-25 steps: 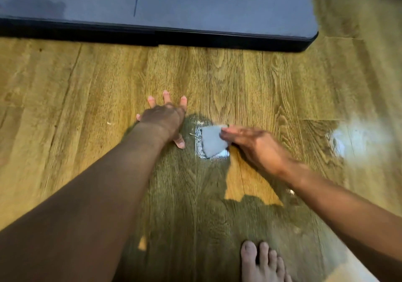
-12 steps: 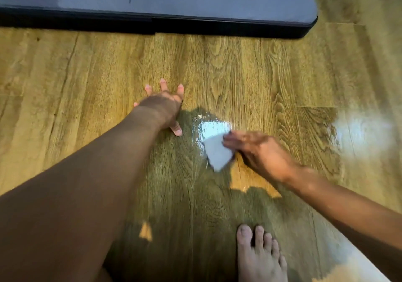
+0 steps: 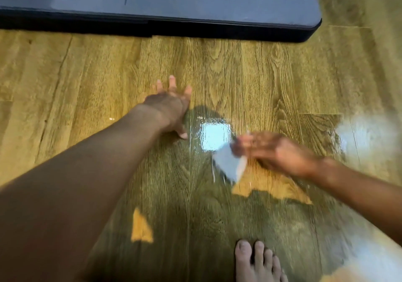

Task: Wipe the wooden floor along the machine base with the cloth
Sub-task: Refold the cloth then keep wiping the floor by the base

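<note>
Farthest from the machine base [image 3: 195, 1], at the bottom edge of the view, a bare foot [image 3: 258, 262] stands on the wooden floor [image 3: 87, 68], toes pointing toward the base. The boards around it lie in the person's shadow, broken by a few patches of lit wood.

A little nearer the base, right of the foot, the right hand [image 3: 276, 151] reaches in from the right, blurred. Its fingers [image 3: 245, 144] stretch over the upper right edge of a small pale grey cloth [image 3: 228, 165]. The cloth is on the floor, well apart from the base, with loose threads trailing from its near side. The blur hides the grip: I cannot tell whether the fingers pinch the cloth or only press on it.

Just beyond the cloth, toward the base, a wet patch [image 3: 215, 137] shines bright white on the boards. At about the same distance from the base, far to the right, a broader glare [image 3: 365, 134] spreads over the floor.

Left of the wet patch, the left hand [image 3: 171, 107] is planted on the floor, its arm coming in from the bottom left corner. Its grip is wide and holds nothing: the fingers are spread and point toward the base, and the thumb touches the floor beside the wet patch.

Beyond the hand lies a band of dry, golden boards. The base itself runs across the top of the view, a flat grey slab with a black lower edge and a rounded right corner.
</note>
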The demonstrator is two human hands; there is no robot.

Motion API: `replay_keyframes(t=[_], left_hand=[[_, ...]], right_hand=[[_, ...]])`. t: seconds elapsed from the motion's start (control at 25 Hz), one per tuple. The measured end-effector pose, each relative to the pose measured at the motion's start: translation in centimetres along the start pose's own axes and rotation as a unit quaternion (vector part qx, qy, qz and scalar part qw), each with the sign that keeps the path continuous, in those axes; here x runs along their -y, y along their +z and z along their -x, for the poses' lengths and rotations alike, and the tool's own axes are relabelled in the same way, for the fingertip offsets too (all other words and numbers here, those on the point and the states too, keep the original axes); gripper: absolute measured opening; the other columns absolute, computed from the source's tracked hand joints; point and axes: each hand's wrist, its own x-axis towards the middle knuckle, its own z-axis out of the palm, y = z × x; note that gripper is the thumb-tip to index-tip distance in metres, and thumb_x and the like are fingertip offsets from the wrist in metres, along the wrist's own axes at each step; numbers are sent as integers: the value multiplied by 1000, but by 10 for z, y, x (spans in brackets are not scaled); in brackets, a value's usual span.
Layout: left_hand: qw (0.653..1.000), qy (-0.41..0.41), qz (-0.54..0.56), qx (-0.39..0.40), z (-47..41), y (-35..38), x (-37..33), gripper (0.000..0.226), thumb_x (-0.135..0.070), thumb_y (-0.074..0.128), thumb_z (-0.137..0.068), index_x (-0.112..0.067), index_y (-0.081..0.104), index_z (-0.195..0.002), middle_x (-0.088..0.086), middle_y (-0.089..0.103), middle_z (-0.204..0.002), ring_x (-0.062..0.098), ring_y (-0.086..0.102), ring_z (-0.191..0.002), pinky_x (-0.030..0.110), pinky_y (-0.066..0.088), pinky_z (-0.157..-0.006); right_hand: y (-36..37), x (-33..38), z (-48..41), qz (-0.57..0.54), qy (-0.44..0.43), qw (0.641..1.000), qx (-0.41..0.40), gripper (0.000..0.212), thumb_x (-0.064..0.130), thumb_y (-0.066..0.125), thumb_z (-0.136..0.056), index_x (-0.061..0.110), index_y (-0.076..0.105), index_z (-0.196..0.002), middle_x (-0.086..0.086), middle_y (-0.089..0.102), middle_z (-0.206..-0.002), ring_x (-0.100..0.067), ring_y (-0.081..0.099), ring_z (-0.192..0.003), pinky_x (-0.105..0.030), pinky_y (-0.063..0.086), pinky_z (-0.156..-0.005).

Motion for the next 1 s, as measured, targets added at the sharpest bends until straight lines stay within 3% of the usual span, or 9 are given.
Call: replay_keyframes(t=[0.16, 0.28, 0.4, 0.52, 0.64, 0.72, 0.8, 0.88, 1.0], left_hand=[[999, -32, 30, 30, -15, -20, -27, 132, -39, 81, -67, -24, -24, -146, 19, -27, -151, 46, -14, -139, 62, 21, -110], [998, -30, 30, 36, -17, -20, -28, 131, -34, 83, -67, -21, -20, -148, 22, -21, -152, 48, -8, -139, 63, 25, -108], [999, -20, 12, 29, -19, -16, -27, 126, -30, 82, -69, -20, -16, -149, 25, -11, -154, 50, 0, -140, 66, 27, -105], [999, -14, 11, 35, -19, -18, -27, 127, -34, 82, -68, -19, -15, -149, 25, -8, -155, 50, 4, -140, 66, 28, -105], [999, -12, 23, 36, -16, -19, -26, 126, -36, 80, -69, -20, -16, -149, 24, -12, -154, 50, 0, -140, 64, 27, -107], [999, -13, 20, 34, -15, -18, -26, 125, -35, 80, -69, -21, -16, -149, 23, -16, -153, 50, -2, -140, 63, 26, -108], [999, -13, 24, 30, -16, -17, -26, 124, -33, 81, -69, -21, -12, -150, 23, -11, -155, 48, 4, -141, 62, 28, -107], [999, -16, 24, 32, -19, -16, -27, 125, -30, 82, -68, -20, -13, -149, 24, -13, -154, 48, 4, -140, 63, 29, -107], [999, -25, 14, 32, -22, -15, -29, 125, -23, 81, -71, -20, -18, -147, 24, -18, -152, 50, -1, -139, 66, 27, -105]], right_hand=[[-33, -97, -92, -37, 226, 967, -110, 34, 4, 50, -95, 15, 60, -125, -5, 56, -133, -18, 58, -114, -23, 42, -102], [-12, -84, -101, -43, 353, 920, -166, 38, 2, 46, -94, 14, 57, -129, -4, 54, -136, -23, 51, -124, -30, 35, -109], [14, -36, -73, -20, 253, 956, -150, 38, 9, 45, -93, 14, 56, -129, -4, 55, -135, -17, 47, -126, -28, 31, -108], [-10, -71, -76, 4, 118, 989, -85, 30, 28, 46, -96, 20, 63, -120, -5, 61, -127, -15, 55, -112, -15, 36, -101], [-39, -146, -107, -59, 306, 941, -134, 29, 13, 48, -96, 17, 63, -121, -6, 60, -128, -22, 58, -113, -7, 25, -98], [-42, -137, -116, -97, 384, 903, -170, 25, 4, 52, -93, 11, 70, -110, -10, 61, -126, -20, 61, -112, -15, 31, -104], [-26, -88, -87, -98, 312, 923, -202, 21, 0, 57, -89, 7, 71, -103, -14, 60, -126, -19, 61, -112, -27, 42, -103], [0, -34, -41, -63, 223, 961, -150, 37, -5, 56, -88, 10, 61, -121, -7, 55, -132, -20, 53, -123, -35, 37, -108], [13, -11, -4, -11, 105, 992, -70, 46, -4, 49, -87, 13, 55, -129, -3, 55, -134, -19, 50, -125, -23, 30, -110]])
